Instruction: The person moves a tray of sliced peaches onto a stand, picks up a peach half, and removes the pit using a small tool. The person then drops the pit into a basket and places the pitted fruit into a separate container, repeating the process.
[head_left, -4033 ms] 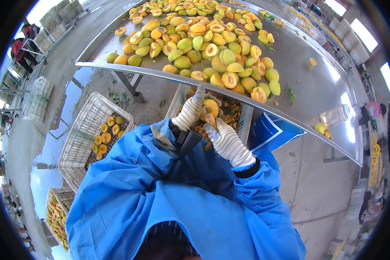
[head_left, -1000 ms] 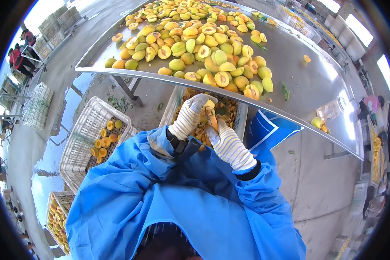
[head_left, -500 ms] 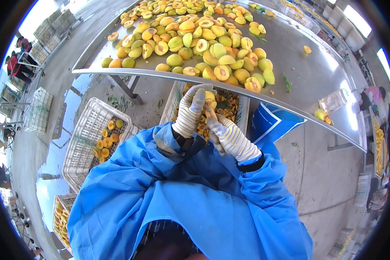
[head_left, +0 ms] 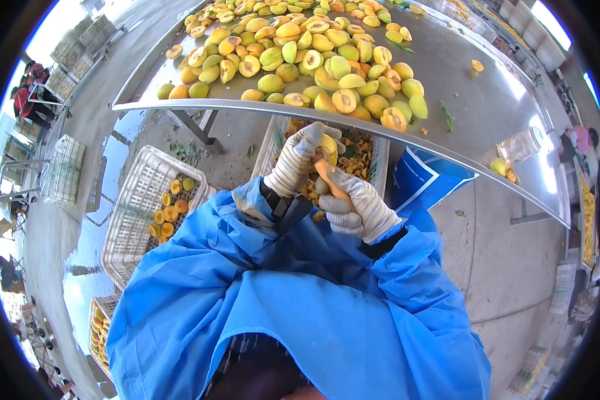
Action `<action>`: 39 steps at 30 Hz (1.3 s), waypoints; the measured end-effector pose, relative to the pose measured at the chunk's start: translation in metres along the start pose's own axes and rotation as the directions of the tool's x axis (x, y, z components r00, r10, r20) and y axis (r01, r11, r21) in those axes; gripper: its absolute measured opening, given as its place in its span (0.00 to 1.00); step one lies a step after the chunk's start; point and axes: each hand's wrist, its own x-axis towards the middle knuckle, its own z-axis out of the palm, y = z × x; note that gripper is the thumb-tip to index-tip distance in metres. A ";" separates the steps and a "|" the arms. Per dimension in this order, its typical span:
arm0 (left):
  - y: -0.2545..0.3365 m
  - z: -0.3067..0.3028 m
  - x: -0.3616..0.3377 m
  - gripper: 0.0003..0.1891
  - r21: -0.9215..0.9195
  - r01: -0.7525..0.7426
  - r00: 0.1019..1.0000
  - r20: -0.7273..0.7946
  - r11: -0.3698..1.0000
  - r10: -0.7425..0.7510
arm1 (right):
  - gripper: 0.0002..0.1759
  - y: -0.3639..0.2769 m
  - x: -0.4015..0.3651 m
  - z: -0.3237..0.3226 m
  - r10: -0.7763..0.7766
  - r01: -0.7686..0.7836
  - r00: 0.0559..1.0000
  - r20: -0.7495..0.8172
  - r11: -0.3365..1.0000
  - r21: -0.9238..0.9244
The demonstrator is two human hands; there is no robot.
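Note:
Gloved in striped knit, my left hand [head_left: 299, 160] grips a yellow apricot half [head_left: 329, 145] between fingers and thumb, just below the metal table's front edge. My right hand [head_left: 353, 205] is wrapped round a tool with an orange-brown handle [head_left: 330, 179], whose upper end meets the fruit; its working tip is hidden. Beneath both hands stands a crate [head_left: 380, 167] of fruit pieces. Many apricots [head_left: 270, 83], whole and halved, are heaped on the metal table [head_left: 467, 127] beyond the hands.
A white crate [head_left: 123, 230] holding some apricot halves is at the left, with another fruit crate [head_left: 100, 333] below it. A blue container [head_left: 423, 180] stands right of the middle crate. A clear jar [head_left: 519, 148] lies on the table. People [head_left: 30, 107] are in the left background.
My right hand has turned, so more of the tool's orange-brown handle shows. The apricot half in my left hand is more visible. The whole view has shifted slightly.

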 end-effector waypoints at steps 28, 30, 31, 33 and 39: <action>0.133 -0.190 -0.115 0.23 0.804 0.478 0.793 -0.222 -0.354 0.567 | 0.41 -0.007 -0.012 -0.022 -0.646 -0.415 0.757 -0.096 -0.362 -0.835; 0.132 -0.170 -0.073 0.23 0.928 0.286 0.824 -0.110 -0.240 0.555 | 0.39 -0.007 -0.011 -0.025 -0.679 -0.463 0.719 -0.146 -0.312 -0.830; 0.128 -0.165 -0.050 0.23 0.959 0.215 0.843 -0.085 -0.187 0.531 | 0.37 -0.009 -0.012 -0.025 -0.664 -0.474 0.734 -0.140 -0.353 -0.807; 0.119 -0.150 0.002 0.23 0.983 0.136 0.876 -0.061 -0.124 0.478 | 0.33 -0.013 -0.015 -0.023 -0.633 -0.490 0.763 -0.131 -0.433 -0.757; 0.104 -0.100 0.123 0.33 0.951 0.296 0.944 -0.276 -0.092 0.182 | 0.31 -0.015 -0.011 -0.027 -0.605 -0.450 0.787 -0.120 -0.430 -0.782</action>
